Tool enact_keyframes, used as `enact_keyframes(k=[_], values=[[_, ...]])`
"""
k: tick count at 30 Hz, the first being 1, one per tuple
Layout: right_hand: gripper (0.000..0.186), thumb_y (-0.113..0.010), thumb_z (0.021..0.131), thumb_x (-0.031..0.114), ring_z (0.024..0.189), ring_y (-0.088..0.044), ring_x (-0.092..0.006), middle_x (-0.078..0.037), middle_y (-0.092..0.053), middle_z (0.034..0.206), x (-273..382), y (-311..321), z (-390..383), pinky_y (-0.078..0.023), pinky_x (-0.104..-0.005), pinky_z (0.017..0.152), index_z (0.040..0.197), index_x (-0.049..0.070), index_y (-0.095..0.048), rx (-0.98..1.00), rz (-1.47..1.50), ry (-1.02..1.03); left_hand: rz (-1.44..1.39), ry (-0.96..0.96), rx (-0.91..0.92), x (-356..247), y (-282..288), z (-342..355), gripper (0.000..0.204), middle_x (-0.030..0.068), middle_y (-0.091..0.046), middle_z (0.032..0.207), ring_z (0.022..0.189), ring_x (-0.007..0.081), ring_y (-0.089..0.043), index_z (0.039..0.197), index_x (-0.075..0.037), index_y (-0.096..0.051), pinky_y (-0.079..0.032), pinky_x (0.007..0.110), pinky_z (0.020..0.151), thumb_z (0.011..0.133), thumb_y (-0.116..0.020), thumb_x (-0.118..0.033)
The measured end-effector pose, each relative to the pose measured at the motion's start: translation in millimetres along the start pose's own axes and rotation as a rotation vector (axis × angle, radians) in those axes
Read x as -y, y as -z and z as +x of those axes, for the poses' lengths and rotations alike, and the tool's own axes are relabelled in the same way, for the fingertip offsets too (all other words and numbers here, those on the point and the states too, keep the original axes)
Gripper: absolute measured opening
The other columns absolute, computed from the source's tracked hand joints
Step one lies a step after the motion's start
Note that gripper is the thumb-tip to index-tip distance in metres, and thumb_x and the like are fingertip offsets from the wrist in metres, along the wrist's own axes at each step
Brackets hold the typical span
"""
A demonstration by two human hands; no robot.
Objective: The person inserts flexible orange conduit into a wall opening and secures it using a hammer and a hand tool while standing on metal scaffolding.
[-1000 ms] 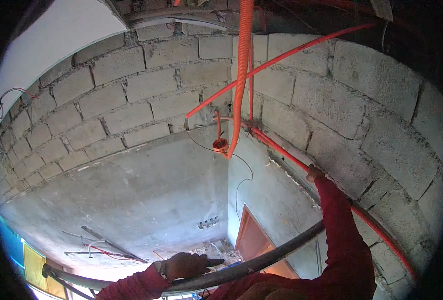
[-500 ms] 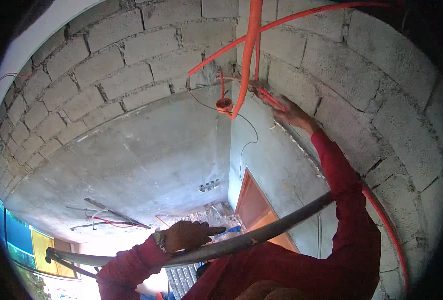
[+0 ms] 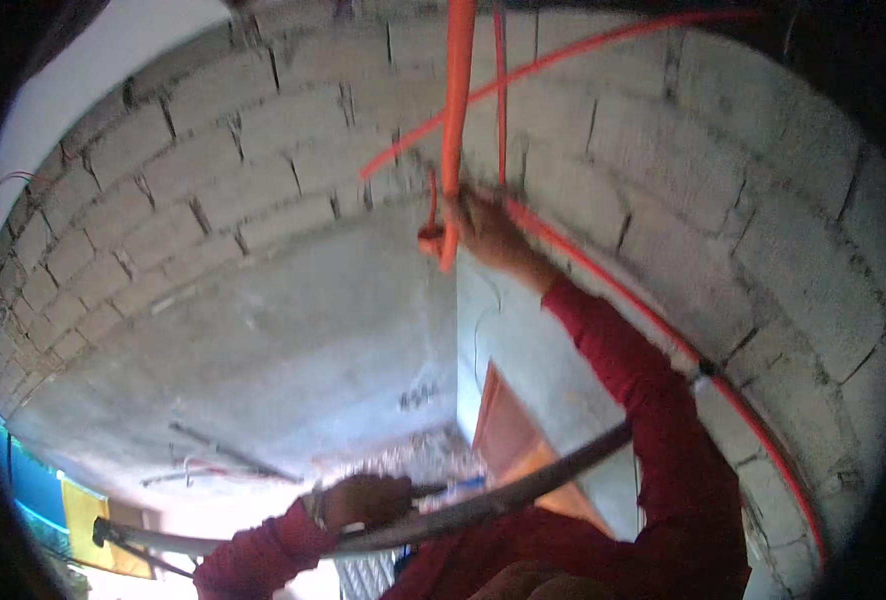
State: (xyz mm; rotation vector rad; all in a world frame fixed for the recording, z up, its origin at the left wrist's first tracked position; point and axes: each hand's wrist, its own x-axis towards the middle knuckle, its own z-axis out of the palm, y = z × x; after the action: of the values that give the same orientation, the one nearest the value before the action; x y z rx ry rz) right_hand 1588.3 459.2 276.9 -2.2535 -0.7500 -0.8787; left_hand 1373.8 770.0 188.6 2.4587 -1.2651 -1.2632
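My right hand (image 3: 500, 238) reaches up to the corner of the block wall, its fingers closed around the lower part of a thick orange conduit pipe (image 3: 457, 110). The pipe's lower end hangs just below the fingers, beside a small round orange junction box (image 3: 430, 238). My left hand (image 3: 368, 500) is low in the view, closed and blurred, over a grey metal bar (image 3: 523, 488). A thin dark shape shows past its fingers; what it holds, if anything, is hidden.
A thin orange conduit (image 3: 603, 275) runs along the right wall, with a dark joint partway down. Another orange conduit (image 3: 553, 75) crosses behind the thick pipe. Below are a brown door (image 3: 513, 420), cut bars against the plastered wall (image 3: 263, 330) and a yellow panel (image 3: 88, 515).
My right hand has moved left, off the thin conduits along the right wall and onto the thick orange pipe. That pipe's end has shifted left. The left hand has stayed at the bar.
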Motion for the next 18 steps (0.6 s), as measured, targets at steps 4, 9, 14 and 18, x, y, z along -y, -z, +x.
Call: enact_keyframes(k=[4,9,14,18], values=[[0.046,-0.04,0.107,0.042,0.078,-0.073,-0.0258,-0.017,-0.068,0.089,5.2,1.4,-1.7,-0.058,-0.0404,0.07,0.115,-0.001,-0.052,0.044,0.132,-0.127,0.198,-0.242,-0.077,37.3,-33.2,17.2,0.056,0.0141,-0.061,0.117,0.09,0.0296,-0.069,0.161,-0.029,-0.02,-0.056,0.039,0.083,0.108,-0.037,-0.032],[0.042,-0.042,0.107,0.04,0.074,-0.07,-0.0306,-0.017,-0.066,0.085,5.4,4.6,6.7,-0.056,-0.0444,0.07,0.113,-0.001,-0.052,-0.012,0.043,-0.081,0.65,-0.251,-0.279,69.3,-58.2,27.8,0.054,0.0119,-0.061,0.123,0.097,0.0313,-0.067,0.155,-0.024,-0.037,-0.054,0.044,0.086,0.103,-0.05,-0.03],[0.033,-0.045,0.105,0.028,0.09,-0.064,-0.0397,-0.023,-0.061,0.099,-7.5,11.0,32.1,-0.051,-0.0516,0.076,0.117,-0.001,-0.052,0.107,-0.108,-0.195,0.285,-0.363,-0.422,77.4,-67.2,22.8,0.051,0.0111,-0.064,0.11,0.093,0.0328,-0.065,0.148,-0.021,-0.049,-0.053,0.046,0.082,0.099,-0.061,-0.03],[0.041,-0.04,0.106,0.033,0.096,-0.064,-0.0408,-0.025,-0.062,0.102,-15.5,-2.3,54.9,-0.049,-0.0549,0.083,0.124,-0.001,-0.052,0.023,-0.086,-0.076,0.118,-0.554,-0.481,114.5,-81.0,33.2,0.049,0.0119,-0.053,0.136,0.106,0.0302,-0.064,0.15,-0.019,-0.04,-0.05,0.044,0.091,0.103,-0.047,-0.028]])
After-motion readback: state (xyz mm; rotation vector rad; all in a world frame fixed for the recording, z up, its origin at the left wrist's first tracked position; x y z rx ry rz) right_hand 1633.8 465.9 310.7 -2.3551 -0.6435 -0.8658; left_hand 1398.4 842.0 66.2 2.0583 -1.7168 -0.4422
